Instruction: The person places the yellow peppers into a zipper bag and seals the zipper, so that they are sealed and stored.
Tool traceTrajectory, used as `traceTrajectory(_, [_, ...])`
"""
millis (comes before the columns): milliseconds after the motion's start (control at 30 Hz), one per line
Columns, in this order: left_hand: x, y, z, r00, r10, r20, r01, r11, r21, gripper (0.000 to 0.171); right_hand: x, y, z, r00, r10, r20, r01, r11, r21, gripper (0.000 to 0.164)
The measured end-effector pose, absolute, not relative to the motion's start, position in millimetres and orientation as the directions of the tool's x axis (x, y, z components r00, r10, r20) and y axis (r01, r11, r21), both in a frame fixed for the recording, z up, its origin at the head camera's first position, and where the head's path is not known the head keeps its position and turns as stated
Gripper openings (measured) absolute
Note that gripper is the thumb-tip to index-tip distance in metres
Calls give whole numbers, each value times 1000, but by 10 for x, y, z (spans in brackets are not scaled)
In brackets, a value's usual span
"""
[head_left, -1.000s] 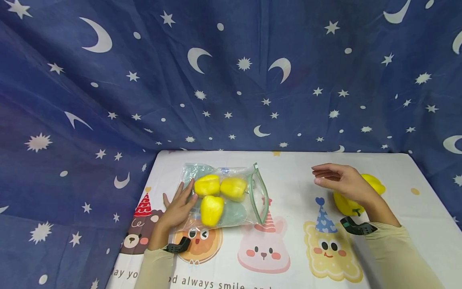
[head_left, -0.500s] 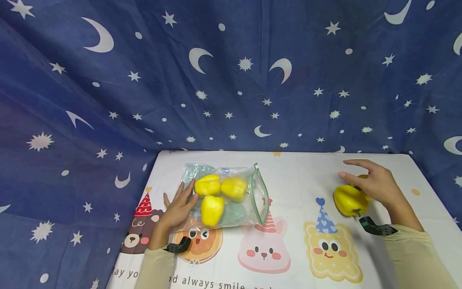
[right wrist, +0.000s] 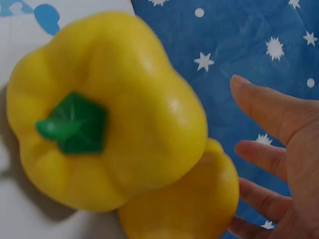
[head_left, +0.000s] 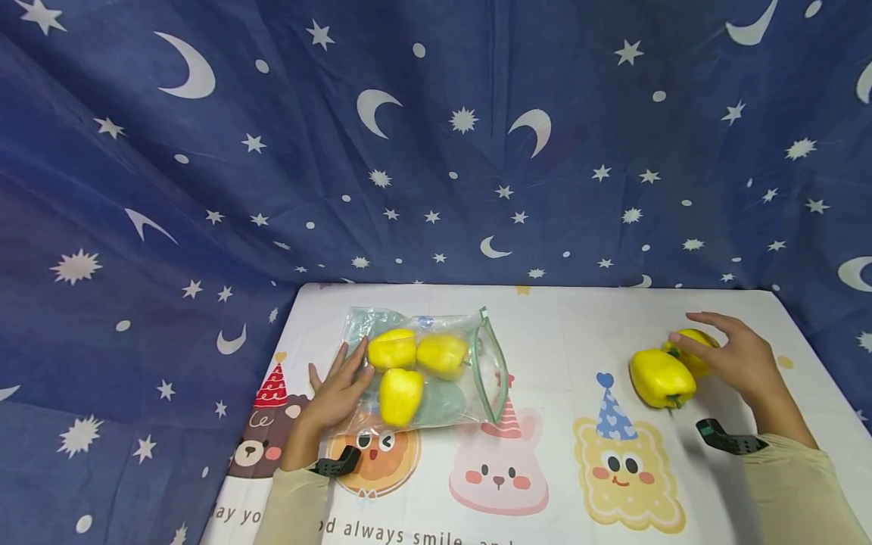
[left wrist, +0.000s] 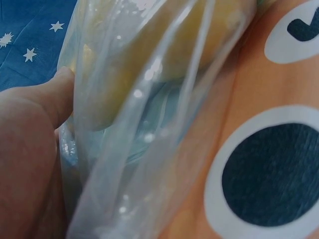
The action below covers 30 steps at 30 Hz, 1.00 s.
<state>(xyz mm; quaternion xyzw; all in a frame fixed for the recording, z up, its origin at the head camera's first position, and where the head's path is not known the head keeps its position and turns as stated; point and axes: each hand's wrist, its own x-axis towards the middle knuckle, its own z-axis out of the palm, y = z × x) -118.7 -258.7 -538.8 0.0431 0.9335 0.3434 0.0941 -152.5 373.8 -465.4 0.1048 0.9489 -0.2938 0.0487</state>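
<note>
In the head view, my left hand rests with spread fingers on the closed end of a clear zip bag. Inside lie three yellow bell peppers, and the bag's green-edged mouth gapes toward the right. Over on the right, two more peppers lie together on the table: a nearer bell pepper with a green stem and a farther bell pepper. My right hand hovers over the farther one, thumb and forefinger apart. From the right wrist, its fingers appear spread beside that pepper, not curled round it.
A white tablecloth printed with cartoon figures covers the table. Behind and to the left hangs a dark blue curtain with moons and stars. Each wrist wears a black device.
My right hand has moved right, past the nearer pepper to the farther one, and its fingers have spread apart. The left hand and the bag stay put.
</note>
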Motion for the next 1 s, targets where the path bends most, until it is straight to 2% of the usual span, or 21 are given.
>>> traceTrajectory(300, [-1191, -2589, -5394, -979, 146, -139, 18, 751, 661, 70, -1502, 3876, -4785, -939, 228, -256, 338, 745, -576, 94])
traceTrajectory(1000, [-1184, -2592, -5396, -979, 146, -143, 15, 750, 662, 70, -1480, 3916, -4907, -915, 224, -335, 387, 718, -578, 102])
